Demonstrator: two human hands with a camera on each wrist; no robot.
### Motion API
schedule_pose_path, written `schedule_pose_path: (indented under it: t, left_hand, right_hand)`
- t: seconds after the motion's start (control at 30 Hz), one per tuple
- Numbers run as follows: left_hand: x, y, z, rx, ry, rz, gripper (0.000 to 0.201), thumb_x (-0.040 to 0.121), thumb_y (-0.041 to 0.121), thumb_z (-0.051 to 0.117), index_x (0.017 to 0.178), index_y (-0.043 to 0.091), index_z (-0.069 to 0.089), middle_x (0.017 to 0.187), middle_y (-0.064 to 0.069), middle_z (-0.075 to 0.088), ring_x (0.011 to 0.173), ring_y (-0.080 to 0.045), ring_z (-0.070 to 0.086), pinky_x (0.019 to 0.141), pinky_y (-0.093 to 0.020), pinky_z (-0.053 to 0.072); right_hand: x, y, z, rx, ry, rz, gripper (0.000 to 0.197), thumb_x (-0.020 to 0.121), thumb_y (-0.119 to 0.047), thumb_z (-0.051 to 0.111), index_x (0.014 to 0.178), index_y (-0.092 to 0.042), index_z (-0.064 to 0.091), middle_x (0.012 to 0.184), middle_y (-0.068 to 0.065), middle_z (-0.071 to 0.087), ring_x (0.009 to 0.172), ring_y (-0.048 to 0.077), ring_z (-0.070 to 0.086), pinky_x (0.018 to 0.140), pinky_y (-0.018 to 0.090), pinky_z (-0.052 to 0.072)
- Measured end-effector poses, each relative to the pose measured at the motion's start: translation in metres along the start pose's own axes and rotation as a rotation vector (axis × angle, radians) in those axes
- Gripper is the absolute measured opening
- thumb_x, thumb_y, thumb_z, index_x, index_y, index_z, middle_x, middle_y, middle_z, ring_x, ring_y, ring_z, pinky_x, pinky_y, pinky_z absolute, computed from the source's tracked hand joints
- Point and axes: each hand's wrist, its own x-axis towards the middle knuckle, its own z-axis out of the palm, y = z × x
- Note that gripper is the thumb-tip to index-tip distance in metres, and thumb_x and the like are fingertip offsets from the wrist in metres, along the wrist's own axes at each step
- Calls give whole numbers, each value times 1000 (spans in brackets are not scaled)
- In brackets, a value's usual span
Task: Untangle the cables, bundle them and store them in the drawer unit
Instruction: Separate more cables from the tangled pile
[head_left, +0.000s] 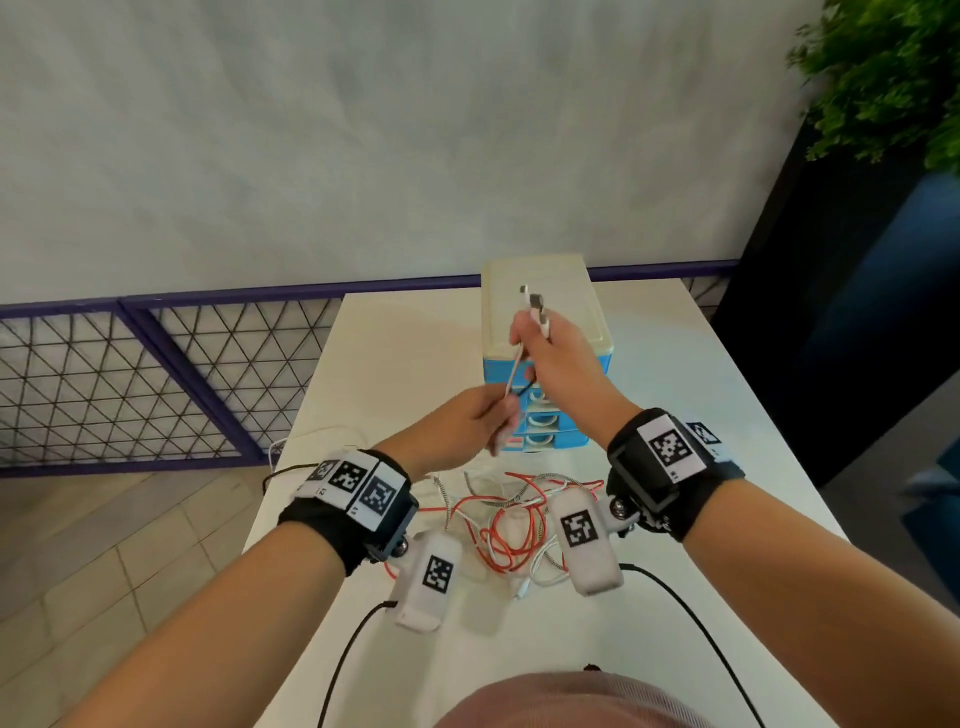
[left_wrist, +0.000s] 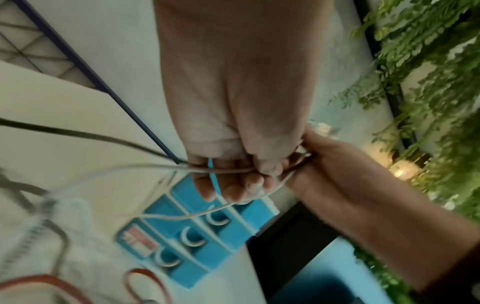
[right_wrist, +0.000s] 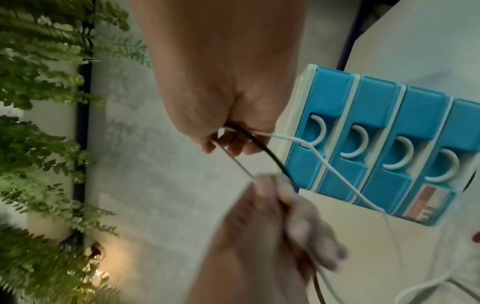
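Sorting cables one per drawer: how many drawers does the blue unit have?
4, stacked in the drawer unit on the table beyond the hands, all closed; the head view shows only the lower ones.

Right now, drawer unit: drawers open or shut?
All shut. On the drawer unit, the four blue fronts sit flush in the right wrist view, none pulled out. Contents cannot be seen.

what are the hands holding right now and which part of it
Both hands hold cables. The right hand grips a white cable and a black one just below their plugs; the left hand pinches the same strands lower down.
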Motion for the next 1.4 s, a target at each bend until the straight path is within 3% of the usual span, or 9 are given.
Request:
schedule_pose_path:
  t: [0.13, 0.27, 0.47, 0.63, 0.7, 0.83, 1.03, 1.2, 1.4]
  left_hand:
    - [-19, -40, -8, 95, -71, -170, 30, 102, 14, 32, 75, 13, 43, 69, 1, 46, 64, -11, 49, 65, -17, 46]
    - [-32, -74, -9, 226, -72, -217, 28, 101, 13, 35, 78, 10, 49, 76, 0, 55, 64, 3, 50, 69, -14, 38]
    - [-23, -93, 0, 369, -108, -273, 17, 101, 20, 36, 103, 17, 53, 101, 6, 59, 97, -12, 55, 86, -26, 39]
    - [-12, -83, -8, 390, -56, -229, 28, 99, 12, 39, 85, 9, 63, 87, -1, 69, 89, -18, 63, 88, -31, 46]
    - [-7, -66, -8, 350, -62, -174, 28, 98, 9, 41, 79, 10, 62, 74, 3, 67, 74, -12, 63, 77, -23, 47]
    - [1, -24, -12, 331, 15, -62, 35, 98, 15, 45, 69, 21, 62, 68, 5, 64, 60, -4, 56, 64, -16, 41]
    - [-1, 4, -21, 193, 27, -8, 34, 99, 11, 42, 73, 28, 56, 73, -1, 61, 71, -12, 55, 73, -31, 46]
    - [-7, -11, -19, 24, 62, -18, 17, 99, 5, 41, 87, 2, 53, 68, -2, 54, 65, -6, 50, 70, -16, 43]
    - [-14, -56, -7, 235, -20, -67, 24, 99, 9, 37, 81, 20, 49, 80, -1, 57, 77, -16, 52, 76, -22, 40]
  right_hand:
    - [12, -19, -16, 528, 144, 12, 32, 105, -26, 33, 78, -13, 44, 60, 3, 53, 53, 18, 58, 56, 32, 55]
    - [25, -42, -35, 621, 258, -115, 32, 105, -27, 33, 76, -15, 40, 49, -8, 32, 38, 9, 28, 40, 23, 31]
    - [28, -59, -44, 589, 296, -221, 32, 104, -26, 34, 76, -16, 42, 49, -11, 31, 41, 8, 23, 39, 18, 20]
    - [12, -40, -43, -249, 63, -404, 27, 96, -34, 51, 70, -27, 55, 59, -16, 48, 50, 15, 46, 51, 20, 35]
    - [3, -28, -38, -544, -289, -295, 7, 90, -39, 61, 85, -34, 61, 73, -21, 55, 61, 1, 53, 63, 15, 39]
    - [-10, 14, -23, -922, -615, -239, 45, 86, -50, 60, 126, -31, 55, 101, -14, 61, 88, 11, 57, 77, 27, 44]
    - [-5, 24, -26, -881, -530, -236, 21, 95, -40, 52, 106, -23, 59, 87, -5, 62, 79, 17, 54, 67, 32, 42]
    - [5, 19, -35, -881, -413, -256, 22, 95, -37, 52, 90, -18, 62, 77, -1, 62, 71, 20, 56, 60, 30, 39]
    - [13, 5, -42, -629, -114, -208, 15, 99, -26, 48, 84, -28, 46, 61, -4, 53, 49, 14, 47, 49, 26, 36]
